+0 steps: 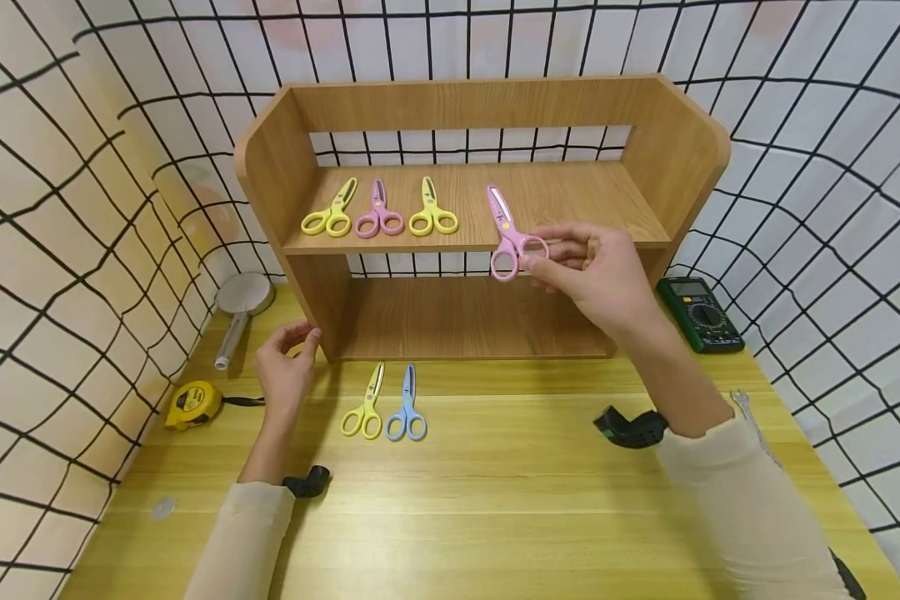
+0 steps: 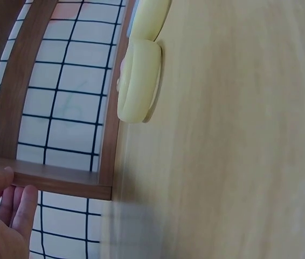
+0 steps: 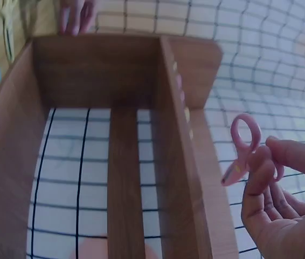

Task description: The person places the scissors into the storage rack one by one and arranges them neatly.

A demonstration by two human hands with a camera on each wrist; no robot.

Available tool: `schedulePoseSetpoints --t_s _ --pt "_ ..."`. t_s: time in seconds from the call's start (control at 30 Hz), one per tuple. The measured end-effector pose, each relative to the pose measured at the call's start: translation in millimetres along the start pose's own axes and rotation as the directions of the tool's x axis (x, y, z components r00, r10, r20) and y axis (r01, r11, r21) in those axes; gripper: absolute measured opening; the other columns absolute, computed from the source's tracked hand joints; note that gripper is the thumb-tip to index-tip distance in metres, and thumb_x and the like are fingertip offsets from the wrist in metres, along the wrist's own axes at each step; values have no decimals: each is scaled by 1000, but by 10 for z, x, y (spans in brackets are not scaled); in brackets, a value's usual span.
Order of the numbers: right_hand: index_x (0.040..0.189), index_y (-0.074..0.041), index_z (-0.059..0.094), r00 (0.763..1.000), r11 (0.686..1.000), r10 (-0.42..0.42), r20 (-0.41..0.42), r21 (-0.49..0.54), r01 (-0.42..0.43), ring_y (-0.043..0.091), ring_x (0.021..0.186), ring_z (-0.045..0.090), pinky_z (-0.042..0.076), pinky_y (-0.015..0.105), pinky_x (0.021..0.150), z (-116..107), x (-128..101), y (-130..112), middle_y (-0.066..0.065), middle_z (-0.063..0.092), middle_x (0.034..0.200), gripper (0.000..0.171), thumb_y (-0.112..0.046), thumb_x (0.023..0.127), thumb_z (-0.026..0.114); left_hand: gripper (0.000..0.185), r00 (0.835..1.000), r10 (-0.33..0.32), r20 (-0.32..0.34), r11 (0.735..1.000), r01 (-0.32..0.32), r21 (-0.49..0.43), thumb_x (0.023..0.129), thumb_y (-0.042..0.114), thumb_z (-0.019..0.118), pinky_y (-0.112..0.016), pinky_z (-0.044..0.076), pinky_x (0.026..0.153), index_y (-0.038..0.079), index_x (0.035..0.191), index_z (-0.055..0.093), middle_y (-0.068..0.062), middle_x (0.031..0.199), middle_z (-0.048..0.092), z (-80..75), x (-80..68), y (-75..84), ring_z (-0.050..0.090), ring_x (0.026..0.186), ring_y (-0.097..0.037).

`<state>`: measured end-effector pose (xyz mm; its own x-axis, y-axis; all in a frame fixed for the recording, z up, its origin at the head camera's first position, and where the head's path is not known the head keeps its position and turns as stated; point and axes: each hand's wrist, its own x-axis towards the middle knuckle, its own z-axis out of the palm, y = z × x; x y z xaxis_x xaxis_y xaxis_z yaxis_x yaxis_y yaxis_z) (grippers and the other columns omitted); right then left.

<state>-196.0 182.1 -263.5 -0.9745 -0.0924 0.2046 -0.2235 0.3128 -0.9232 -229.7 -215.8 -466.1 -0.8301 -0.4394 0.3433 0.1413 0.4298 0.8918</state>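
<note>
My right hand (image 1: 570, 254) pinches a pink pair of scissors (image 1: 508, 232) by one handle ring, blades pointing up over the front edge of the wooden shelf (image 1: 570, 196). In the right wrist view the pink scissors (image 3: 242, 148) hang beside the shelf edge. On the shelf board lie a yellow pair (image 1: 333, 212), a pink pair (image 1: 378, 212) and another yellow pair (image 1: 431, 210). My left hand (image 1: 291, 360) rests against the shelf's lower left corner, fingers (image 2: 18, 208) on its edge. On the table in front lie a yellow pair (image 1: 366, 407) and a blue pair (image 1: 407, 408).
A yellow tape measure (image 1: 192, 404) and a round hand mirror (image 1: 242, 302) lie left of the shelf. A green multimeter (image 1: 699, 313) sits at the right, with a small wrench (image 1: 742, 405) nearer me. Grid-patterned cloth surrounds the table (image 1: 495, 500).
</note>
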Motion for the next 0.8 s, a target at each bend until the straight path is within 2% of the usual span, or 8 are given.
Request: schedulePoseSetpoints --t_s 0.13,0.27,0.37,0.5,0.63,0.73,0.8 --pt "129 -12 71 999 995 30 -24 -92 -32 14 82 71 56 22 67 13 313 -65 0 77 96 42 -29 92 79 21 1000 -1 5 1000 1 2 95 22 77 -8 50 70 9 112 76 -7 106 77 -6 -2 10 70 96 -10" --pt "127 -10 72 999 988 35 -23 -151 -38 11 80 65 50 20 63 64 563 -82 0 77 94 42 -31 91 81 21 1000 4 7 1000 -4 3 95 22 77 -8 50 70 10 112 76 -7 106 77 -5 -2 6 71 97 -12" --pt "125 -9 72 998 985 67 -14 -160 -68 8 78 64 50 19 60 110 716 -86 1 77 95 39 -28 91 80 21 1000 3 6 1000 -3 2 95 22 77 -8 50 70 10 112 76 -7 106 77 -5 -1 6 72 98 -14" --pt "126 -6 71 994 984 113 2 -139 -112 9 79 69 57 19 65 163 842 -75 6 77 101 38 -23 93 78 22 1000 3 8 1000 -3 -2 94 22 77 -8 50 70 9 112 76 -7 106 77 -1 11 9 72 98 -16" --pt "125 -5 71 998 967 64 21 -250 -57 12 83 67 55 20 67 216 878 -44 9 74 103 36 -24 95 74 22 1000 -3 11 1000 3 -6 94 23 77 -9 51 70 8 111 76 -7 106 77 2 19 1 71 97 -12" --pt "121 -5 73 999 930 3 38 -366 11 17 93 60 50 26 71 251 874 -28 9 69 105 35 -28 95 73 22 1000 -14 10 1000 14 -4 94 23 78 -9 51 71 9 111 77 -7 106 77 -2 16 -10 70 96 -8" --pt "119 -4 74 999 912 -23 46 -408 40 21 99 56 47 30 75 270 874 -15 10 66 107 34 -28 96 73 21 1000 -19 6 1000 19 -1 94 23 78 -9 51 71 9 110 77 -7 105 77 -6 15 -16 69 95 -7"
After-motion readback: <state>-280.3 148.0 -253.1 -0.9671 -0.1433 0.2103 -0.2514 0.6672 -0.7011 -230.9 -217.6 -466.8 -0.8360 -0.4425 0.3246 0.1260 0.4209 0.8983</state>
